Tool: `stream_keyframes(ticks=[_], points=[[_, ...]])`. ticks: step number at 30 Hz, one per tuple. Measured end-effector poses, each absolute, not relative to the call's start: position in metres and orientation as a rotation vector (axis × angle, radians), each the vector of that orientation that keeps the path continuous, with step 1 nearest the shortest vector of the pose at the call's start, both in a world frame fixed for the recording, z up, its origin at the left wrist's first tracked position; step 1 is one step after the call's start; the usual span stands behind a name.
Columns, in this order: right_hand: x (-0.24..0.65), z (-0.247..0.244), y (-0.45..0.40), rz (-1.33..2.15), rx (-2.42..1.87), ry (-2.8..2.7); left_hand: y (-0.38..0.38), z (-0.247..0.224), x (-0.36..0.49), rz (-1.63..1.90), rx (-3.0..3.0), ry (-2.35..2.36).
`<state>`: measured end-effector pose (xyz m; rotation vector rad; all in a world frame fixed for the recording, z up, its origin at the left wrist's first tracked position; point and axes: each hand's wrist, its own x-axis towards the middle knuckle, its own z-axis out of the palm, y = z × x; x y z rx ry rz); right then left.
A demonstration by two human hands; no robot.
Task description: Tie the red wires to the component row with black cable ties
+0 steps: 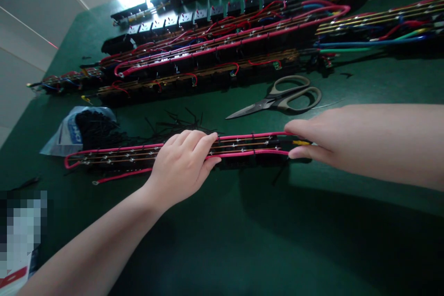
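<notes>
A long black socket strip (243, 148) with pink-red wires and copper bars lies flat on the green table (222, 240), running left to right. My left hand (183, 166) rests palm down on its middle, fingers curled over the wires. My right hand (312, 141) pinches the strip's right end between thumb and fingers, by a yellow wire tip. A loose red wire end sticks out at the strip's lower left.
Grey-handled scissors (280, 99) lie just behind the strip. A plastic bag of black cable ties (83, 129) sits at left, with loose ties scattered beside it. Several more wired strips (208, 51) lie in rows across the back of the table.
</notes>
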<state>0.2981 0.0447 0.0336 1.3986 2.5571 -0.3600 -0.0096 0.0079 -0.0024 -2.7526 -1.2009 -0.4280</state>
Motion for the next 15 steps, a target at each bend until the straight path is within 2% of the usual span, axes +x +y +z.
stream_keyframes(ticks=[5,15], points=[[0.2949,0.0361,0.0406,-0.304,1.433,2.476,0.0064,-0.0028,-0.0089,-0.417,-2.739,-1.214],[0.2920,0.0434,0.0460,-0.408,1.503,2.333,0.0074,-0.0027,-0.0097,-0.417,-2.744,-1.205]])
